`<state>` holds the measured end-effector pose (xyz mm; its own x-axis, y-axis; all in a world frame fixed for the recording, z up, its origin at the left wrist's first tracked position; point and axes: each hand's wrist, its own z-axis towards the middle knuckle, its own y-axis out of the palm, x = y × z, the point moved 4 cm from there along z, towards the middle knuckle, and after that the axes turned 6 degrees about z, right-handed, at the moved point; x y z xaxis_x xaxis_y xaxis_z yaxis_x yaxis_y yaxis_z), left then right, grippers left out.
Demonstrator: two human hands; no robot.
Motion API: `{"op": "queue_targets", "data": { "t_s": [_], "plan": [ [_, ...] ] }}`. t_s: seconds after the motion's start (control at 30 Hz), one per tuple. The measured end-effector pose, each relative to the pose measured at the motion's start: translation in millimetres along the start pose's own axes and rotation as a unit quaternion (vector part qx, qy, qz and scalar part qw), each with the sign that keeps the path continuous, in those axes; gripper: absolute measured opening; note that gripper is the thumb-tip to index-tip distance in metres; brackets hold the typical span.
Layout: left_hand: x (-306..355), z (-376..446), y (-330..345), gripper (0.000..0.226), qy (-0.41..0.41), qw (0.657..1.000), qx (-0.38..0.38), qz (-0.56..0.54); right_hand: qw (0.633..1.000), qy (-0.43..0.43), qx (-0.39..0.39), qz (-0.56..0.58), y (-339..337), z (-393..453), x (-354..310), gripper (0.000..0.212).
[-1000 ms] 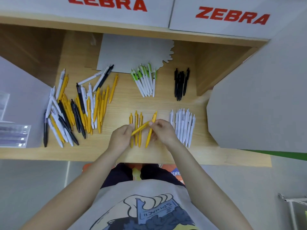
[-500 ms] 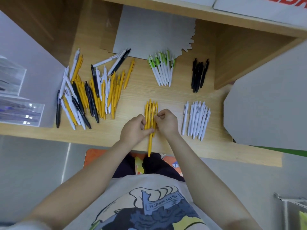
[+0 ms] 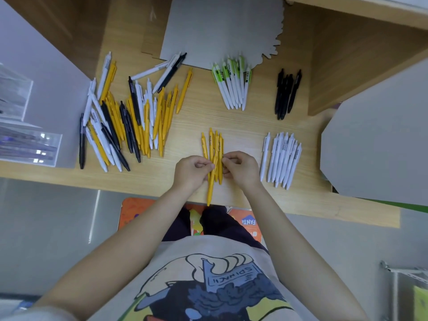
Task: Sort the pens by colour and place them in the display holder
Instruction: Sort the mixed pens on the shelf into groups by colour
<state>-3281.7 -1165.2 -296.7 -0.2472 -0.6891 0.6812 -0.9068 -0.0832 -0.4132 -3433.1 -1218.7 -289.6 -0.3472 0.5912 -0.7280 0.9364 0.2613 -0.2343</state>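
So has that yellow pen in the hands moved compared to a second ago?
Yes. The yellow pen lay crosswise above the yellow row; now it lies lengthwise in the row, its tip past the desk edge.

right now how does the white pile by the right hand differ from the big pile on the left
The white pile is one colour; the big pile mixes yellow, white and black pens. The white pile lies in a tidy, near-parallel row; the big pile is jumbled, with pens crossing and overlapping. The white pile is far smaller than the big pile. Neither hand touches either: the left hand and right hand are on the yellow pens. Both piles lie on the wooden desk.
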Motion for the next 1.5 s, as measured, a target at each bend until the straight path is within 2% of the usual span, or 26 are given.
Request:
{"op": "queue_targets", "data": {
  "t_s": [0.13, 0.27, 0.37, 0.53, 0.6, 0.73, 0.93, 1.0, 1.1, 1.2, 1.23, 1.33, 1.5],
  "plan": [
    [-0.9, 3.5, 3.2, 0.018, 0.023, 0.999, 0.008, 0.020, 1.000, 0.000, -0.009, 0.022, -1.4, -2.3, 1.4, 0.015],
    [3.4, 5.2, 9.0, 0.035, 0.102, 0.984, 0.010, 0.148, 0.999, 0.001, -0.023, 0.033, -3.3, -1.2, 3.6, 0.020],
    [6.4, 5.2, 7.7, 0.027, 0.100, 0.983, 0.031, 0.152, 0.999, 0.001, -0.031, 0.031, -4.0, -0.4, 4.8, 0.023],
    [8.7, 11.2, -8.9, 0.008, 0.031, 0.999, 0.021, 0.019, 1.000, -0.010, -0.015, 0.008, -3.5, 0.8, 6.2, 0.026],
    [9.7, 23.2, -18.9, 0.006, 0.044, 0.997, 0.053, 0.029, 1.000, -0.013, -0.005, -0.002, -2.1, 1.8, 5.7, 0.028],
    [17.2, 40.7, -26.7, 0.044, 0.061, 0.988, 0.081, 0.112, 0.999, -0.027, -0.012, -0.044, 3.4, 1.9, -0.2, 0.038],
    [20.1, 32.7, -22.3, 0.054, 0.096, 0.979, 0.060, 0.170, 0.992, -0.042, -0.038, -0.112, 7.2, -1.7, -15.2, 0.036],
    [20.2, 28.6, -28.3, 0.056, 0.100, 0.976, 0.064, 0.184, 0.989, -0.054, -0.026, -0.138, 4.3, -3.9, -21.8, 0.038],
    [23.2, 21.0, -57.7, 0.046, 0.154, 0.952, 0.134, 0.229, 0.984, -0.095, 0.005, -0.153, 4.7, -2.5, -41.9, 0.034],
    [19.7, 25.1, -102.9, 0.048, 0.241, 0.883, 0.255, 0.311, 0.974, -0.145, 0.003, -0.176, 25.2, 11.8, -77.3, 0.029],
    [14.3, 32.4, -117.1, 0.054, 0.244, 0.867, 0.266, 0.344, 0.968, -0.163, -0.004, -0.191, 37.0, 19.5, -90.8, 0.027],
    [-5.6, 57.3, -149.4, 0.067, 0.205, 0.860, 0.224, 0.410, 0.959, -0.181, -0.011, -0.219, 75.1, 51.4, -121.4, 0.023],
    [-44.5, 81.3, -170.5, 0.075, 0.160, 0.854, 0.164, 0.467, 0.947, -0.161, 0.042, -0.274, 118.4, 97.2, -149.7, 0.029]
  ]
}}
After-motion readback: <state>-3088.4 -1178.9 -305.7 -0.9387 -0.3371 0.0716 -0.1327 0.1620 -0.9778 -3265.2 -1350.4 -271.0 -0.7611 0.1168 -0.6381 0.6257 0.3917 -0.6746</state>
